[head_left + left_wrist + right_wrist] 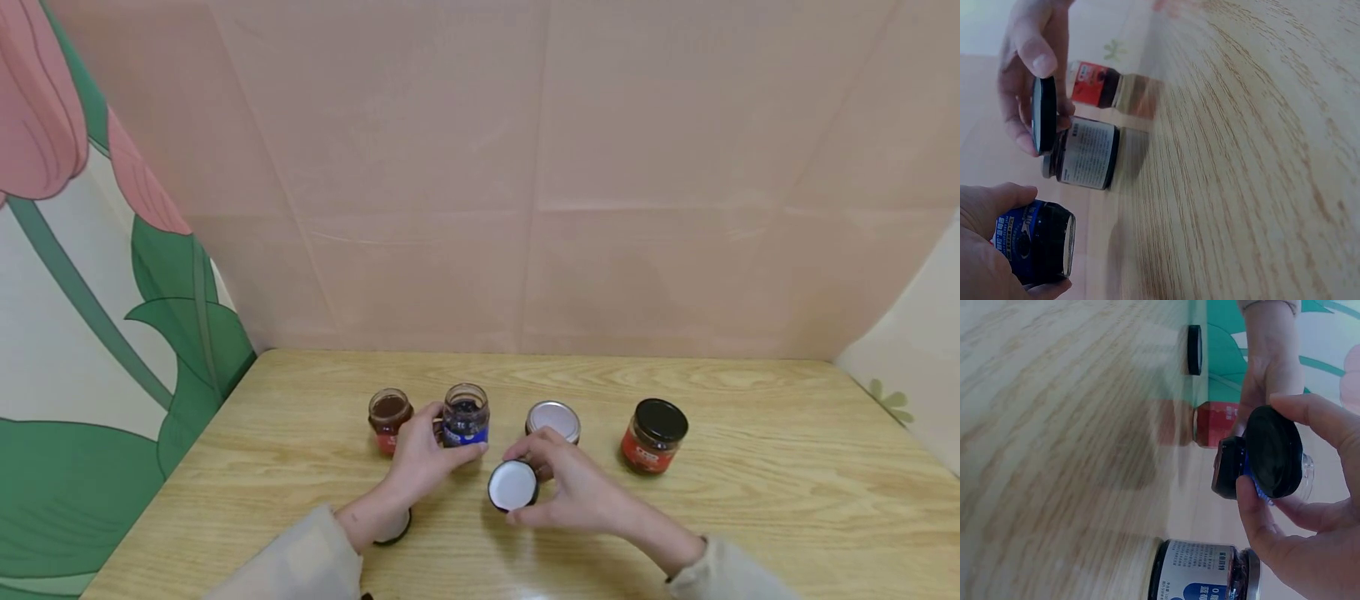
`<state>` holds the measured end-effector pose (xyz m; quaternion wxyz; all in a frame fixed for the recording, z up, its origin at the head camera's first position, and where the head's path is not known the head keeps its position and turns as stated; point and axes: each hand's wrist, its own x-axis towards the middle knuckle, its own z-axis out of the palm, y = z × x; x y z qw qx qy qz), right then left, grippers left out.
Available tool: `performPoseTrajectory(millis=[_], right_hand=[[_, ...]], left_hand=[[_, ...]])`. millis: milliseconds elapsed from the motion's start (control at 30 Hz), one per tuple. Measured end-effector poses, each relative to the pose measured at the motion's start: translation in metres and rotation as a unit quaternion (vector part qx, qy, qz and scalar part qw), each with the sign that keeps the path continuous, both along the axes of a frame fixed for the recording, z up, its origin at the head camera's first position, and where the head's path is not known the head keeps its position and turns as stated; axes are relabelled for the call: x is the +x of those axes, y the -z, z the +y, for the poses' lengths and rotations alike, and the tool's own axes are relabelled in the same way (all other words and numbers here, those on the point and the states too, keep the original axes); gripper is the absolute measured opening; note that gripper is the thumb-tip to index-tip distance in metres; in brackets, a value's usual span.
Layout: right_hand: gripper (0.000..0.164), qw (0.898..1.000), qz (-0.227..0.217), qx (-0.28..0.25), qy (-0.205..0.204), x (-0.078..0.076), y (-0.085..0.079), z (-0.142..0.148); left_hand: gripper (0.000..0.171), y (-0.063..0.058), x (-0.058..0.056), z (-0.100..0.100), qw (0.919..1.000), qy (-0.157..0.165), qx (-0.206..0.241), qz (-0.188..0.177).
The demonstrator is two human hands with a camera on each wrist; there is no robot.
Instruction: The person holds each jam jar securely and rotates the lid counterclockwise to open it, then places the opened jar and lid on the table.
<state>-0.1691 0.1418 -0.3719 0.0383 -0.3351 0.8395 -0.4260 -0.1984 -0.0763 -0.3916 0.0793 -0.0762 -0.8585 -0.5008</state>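
Observation:
My left hand [420, 457] grips an open glass jar [467, 417] with a blue label and dark contents. Both wrist views show a small gap between this jar's base and the table. In my right hand [581, 490], a black lid [513, 486] is pinched at its rim between thumb and fingers. Its white inside faces the head camera, and its black top [1272, 453] shows in the right wrist view. The lid is held apart from the jar's mouth, nearer to me and to the right.
Left of the left hand stands an open jar [389, 414] with a red label. Another lid [395, 531] lies on the wooden table [750, 517], partly hidden by the left forearm. Behind the right hand is a silver-lidded jar [553, 419]; farther right, a black-lidded red-label jar [655, 437].

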Motion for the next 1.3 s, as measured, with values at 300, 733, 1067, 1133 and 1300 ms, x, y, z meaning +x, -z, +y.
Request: performPoseTrajectory(millis=[300, 733, 1067, 1133, 1300], right_hand=[[0.053, 0.999, 0.053, 0.007, -0.011, 0.003, 0.007, -0.005], [0.051, 0.996, 0.052, 0.065, -0.020, 0.007, 0.015, -0.013], [0.053, 0.993, 0.060, 0.100, -0.021, 0.007, 0.015, -0.027], [0.053, 0.991, 0.067, 0.115, -0.015, 0.007, 0.015, -0.030], [0.052, 0.987, 0.083, 0.133, -0.015, 0.007, 0.017, -0.035]], left_hand=[[0.055, 0.002, -0.001, 0.001, 0.9997, -0.002, -0.021, 0.013], [0.056, 0.005, -0.005, 0.002, 0.9996, -0.006, -0.026, 0.007], [0.059, 0.007, -0.008, 0.003, 0.9993, -0.003, -0.037, -0.002], [0.059, 0.008, -0.008, 0.003, 0.9992, -0.003, -0.038, -0.006], [0.060, 0.010, -0.009, 0.003, 0.9990, 0.000, -0.043, -0.009]])
